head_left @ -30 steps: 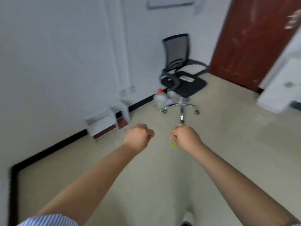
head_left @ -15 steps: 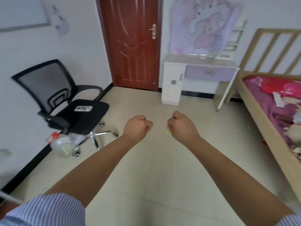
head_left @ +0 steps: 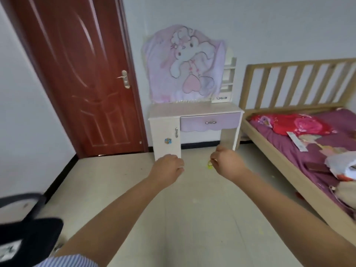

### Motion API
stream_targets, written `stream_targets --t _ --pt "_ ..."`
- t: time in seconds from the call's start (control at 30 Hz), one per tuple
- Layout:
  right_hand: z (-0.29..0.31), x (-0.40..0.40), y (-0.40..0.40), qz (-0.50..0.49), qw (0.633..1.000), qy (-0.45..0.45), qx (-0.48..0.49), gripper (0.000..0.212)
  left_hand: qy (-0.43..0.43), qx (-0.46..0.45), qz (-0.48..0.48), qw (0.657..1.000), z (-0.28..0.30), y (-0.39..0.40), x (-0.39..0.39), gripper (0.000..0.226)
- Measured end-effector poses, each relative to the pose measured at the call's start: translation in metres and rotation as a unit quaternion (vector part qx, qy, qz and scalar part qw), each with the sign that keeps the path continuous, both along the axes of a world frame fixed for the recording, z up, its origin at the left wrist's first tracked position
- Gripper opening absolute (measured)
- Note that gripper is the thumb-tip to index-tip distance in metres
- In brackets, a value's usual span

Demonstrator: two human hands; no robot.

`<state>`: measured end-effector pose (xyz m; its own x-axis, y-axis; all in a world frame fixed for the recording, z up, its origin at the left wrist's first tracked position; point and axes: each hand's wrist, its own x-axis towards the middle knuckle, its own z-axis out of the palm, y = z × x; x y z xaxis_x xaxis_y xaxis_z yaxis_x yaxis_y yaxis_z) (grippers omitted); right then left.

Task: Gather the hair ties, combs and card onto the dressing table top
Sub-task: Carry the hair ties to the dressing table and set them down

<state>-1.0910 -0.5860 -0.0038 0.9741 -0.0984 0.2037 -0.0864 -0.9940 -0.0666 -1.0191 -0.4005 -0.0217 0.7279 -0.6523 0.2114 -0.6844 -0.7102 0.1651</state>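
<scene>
The right hand (head_left: 226, 163) is curled, its grip pinching a small yellow hair tie (head_left: 210, 164) that dangles just below the fingers, over the floor (head_left: 192, 218). The left hand (head_left: 167, 167) is a loose fist beside it, its grip pressed together; whether it holds anything cannot be told. Both arms reach forward toward a white and lilac dressing counter (head_left: 194, 109) against the far wall, its top bare. A red door (head_left: 77, 74) stands to its left, a wooden bed (head_left: 269, 143) with purple bedding to its right.

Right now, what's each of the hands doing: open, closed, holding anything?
Left hand: closed in a fist; nothing visible in it.
Right hand: closed, pinching a yellow hair tie.
</scene>
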Motion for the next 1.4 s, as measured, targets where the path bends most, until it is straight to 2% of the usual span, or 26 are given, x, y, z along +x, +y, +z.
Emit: stream_targets --t 0.2,0.3,0.5,0.67,0.87,1.0,1.17,1.27,1.4 --pt "0.003 0.14 -0.091 -0.063 0.997 -0.024 0.028 0.026 0.038 -0.052 -0.059 0.996 0.003 -0.112 0.167 0.019" --pt "0.003 0.222 -0.146 -0.073 0.996 -0.042 0.032 0.026 0.029 -0.066 -0.068 0.995 0.0 -0.167 0.252 0.018" --pt "0.003 0.394 -0.249 -0.054 0.995 -0.031 0.075 0.025 0.034 -0.039 -0.077 0.996 -0.003 -0.254 0.418 0.026" --pt "-0.008 0.533 -0.3 -0.033 0.994 -0.012 0.108 0.022 0.056 -0.04 -0.021 0.997 -0.014 -0.28 0.545 0.021" --pt "-0.047 0.699 -0.339 -0.014 0.992 0.035 0.117 0.022 0.074 -0.018 -0.018 0.997 -0.038 -0.313 0.714 0.021" --pt "-0.074 0.792 -0.363 -0.036 0.989 0.084 0.117 0.024 0.117 0.036 -0.016 0.992 -0.061 -0.337 0.814 0.021" --pt "-0.106 0.882 -0.399 -0.05 0.976 0.164 0.132 0.027 0.179 0.101 -0.016 0.978 -0.091 -0.371 0.912 0.026" --pt "-0.123 0.938 -0.42 -0.05 0.967 0.212 0.133 0.029 0.195 0.108 -0.005 0.975 -0.106 -0.395 0.964 0.025" --pt "-0.148 1.03 -0.447 -0.069 0.965 0.202 0.15 0.03 0.189 0.088 0.031 0.977 -0.134 -0.432 1.029 0.023"
